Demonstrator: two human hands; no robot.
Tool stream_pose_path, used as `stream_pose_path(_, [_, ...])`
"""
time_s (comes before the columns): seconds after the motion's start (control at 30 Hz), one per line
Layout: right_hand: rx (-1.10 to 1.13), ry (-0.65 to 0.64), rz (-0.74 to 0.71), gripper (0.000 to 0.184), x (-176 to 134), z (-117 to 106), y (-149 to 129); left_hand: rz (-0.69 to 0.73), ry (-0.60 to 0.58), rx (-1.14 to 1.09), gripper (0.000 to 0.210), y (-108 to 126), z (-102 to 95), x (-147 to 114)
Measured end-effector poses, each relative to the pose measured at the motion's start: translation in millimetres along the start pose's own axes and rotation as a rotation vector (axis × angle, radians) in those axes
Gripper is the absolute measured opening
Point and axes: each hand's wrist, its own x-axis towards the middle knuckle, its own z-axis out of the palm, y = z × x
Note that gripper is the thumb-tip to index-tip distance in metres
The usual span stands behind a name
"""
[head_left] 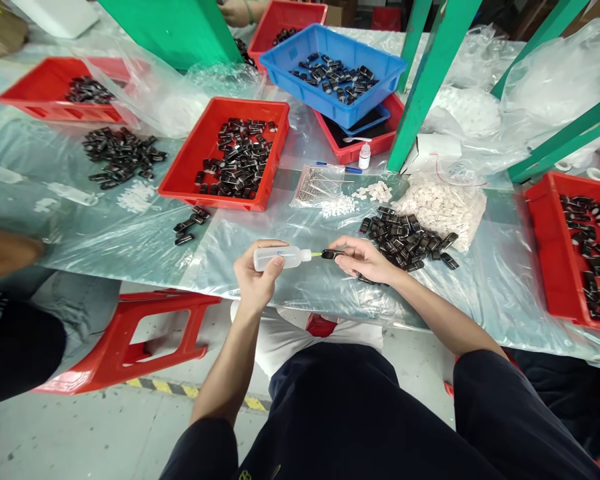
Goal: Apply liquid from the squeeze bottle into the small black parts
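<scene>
My left hand (258, 275) is wrapped round a translucent squeeze bottle (280, 257), held on its side with the nozzle pointing right. The thin yellowish nozzle tip reaches a small glossy black part (330, 254). That part is pinched in the fingers of my right hand (363, 259); whether the tip touches it or enters it I cannot tell. A pile of similar black parts (405, 239) lies on the plastic-covered table just beyond my right hand. Past my hands are small white pieces (339, 205) and a clear bag of metal pins (317, 185).
A red bin (274, 153) of black parts stands beyond my left hand, a blue bin (275, 63) behind it. A bag of white pieces (445, 207) and another red bin (545, 267) are rightward. Green posts (425, 80) rise at the back. Another person's arm (10, 253) is at left.
</scene>
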Motion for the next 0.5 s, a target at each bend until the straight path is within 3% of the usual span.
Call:
stream_pose_path(0.3, [0.122, 0.115, 0.011, 0.045, 4.2, 2.9, -5.1, -0.042, 0.050, -0.017, 0.051, -7.9, 5.8, -3.2])
stream_pose_path(0.5, [0.063, 0.134, -0.024, 0.036, 3.3, -0.9, -4.3, -0.055, 0.030, -0.040, 0.052, -13.5, 7.5, -6.1])
